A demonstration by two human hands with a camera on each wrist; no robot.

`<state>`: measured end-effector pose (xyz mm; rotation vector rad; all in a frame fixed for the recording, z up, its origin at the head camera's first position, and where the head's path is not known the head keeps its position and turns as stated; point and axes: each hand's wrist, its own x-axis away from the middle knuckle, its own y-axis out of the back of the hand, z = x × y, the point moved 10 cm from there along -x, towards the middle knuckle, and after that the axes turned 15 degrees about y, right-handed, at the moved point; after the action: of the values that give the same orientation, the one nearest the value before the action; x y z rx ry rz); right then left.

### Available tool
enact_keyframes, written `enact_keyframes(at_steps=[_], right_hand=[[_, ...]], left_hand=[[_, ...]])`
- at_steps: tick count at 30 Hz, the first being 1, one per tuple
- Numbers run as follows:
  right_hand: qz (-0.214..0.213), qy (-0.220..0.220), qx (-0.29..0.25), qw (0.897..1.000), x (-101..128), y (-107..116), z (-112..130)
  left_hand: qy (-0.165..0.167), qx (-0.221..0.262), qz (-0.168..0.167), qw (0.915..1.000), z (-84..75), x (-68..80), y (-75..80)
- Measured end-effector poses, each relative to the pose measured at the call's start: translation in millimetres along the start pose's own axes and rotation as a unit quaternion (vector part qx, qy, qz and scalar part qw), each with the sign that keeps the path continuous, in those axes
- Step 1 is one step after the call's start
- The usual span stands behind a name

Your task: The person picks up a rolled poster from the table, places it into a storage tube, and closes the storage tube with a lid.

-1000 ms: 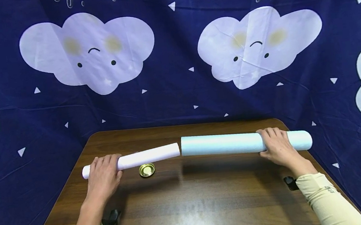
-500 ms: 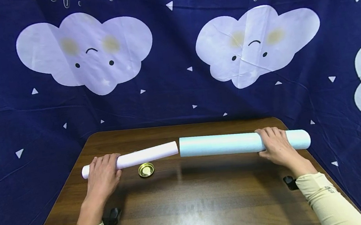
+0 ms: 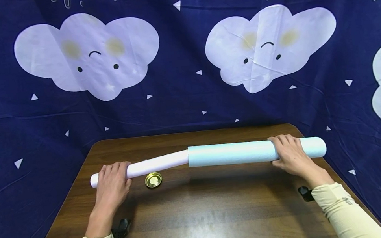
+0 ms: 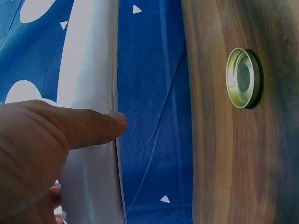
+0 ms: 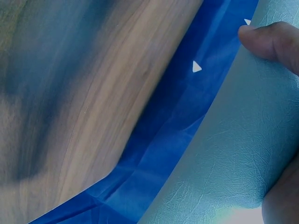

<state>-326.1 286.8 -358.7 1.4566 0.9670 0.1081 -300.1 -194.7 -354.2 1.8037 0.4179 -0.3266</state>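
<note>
My left hand (image 3: pixel 112 186) grips a slim white rolled-up tube (image 3: pixel 158 163) near its left end, fingers over the top. In the left wrist view, a lengthwise edge shows on that white tube (image 4: pixel 91 70) beside my thumb. A thicker light blue tube (image 3: pixel 230 153) is held above the table by my right hand (image 3: pixel 292 155) near its right end. The right wrist view shows a finely creased surface on the blue tube (image 5: pixel 219 154). The white tube's right end meets the blue tube's left end and appears to be just inside it; the tip is hidden. The white tube tilts slightly.
A round gold-coloured lid (image 3: pixel 153 180) lies on the brown wooden table (image 3: pixel 201 209) below the white tube. Behind the table hangs a dark blue cloth (image 3: pixel 180 96) with white clouds. A black device (image 3: pixel 122 229) sits at each wrist.
My left hand has moved right with the white tube. The narrow gap between the two tubes has closed. My right hand keeps its hold on the blue tube, with little movement.
</note>
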Motion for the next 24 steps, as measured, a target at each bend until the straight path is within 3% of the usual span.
enact_keyframes(at_steps=[24], right_hand=[[0.001,0.008,-0.001,1.000,-3,-4,7]], left_hand=[[-0.038,-0.004,0.002,0.9992,-30.0,-6.2,-11.4]])
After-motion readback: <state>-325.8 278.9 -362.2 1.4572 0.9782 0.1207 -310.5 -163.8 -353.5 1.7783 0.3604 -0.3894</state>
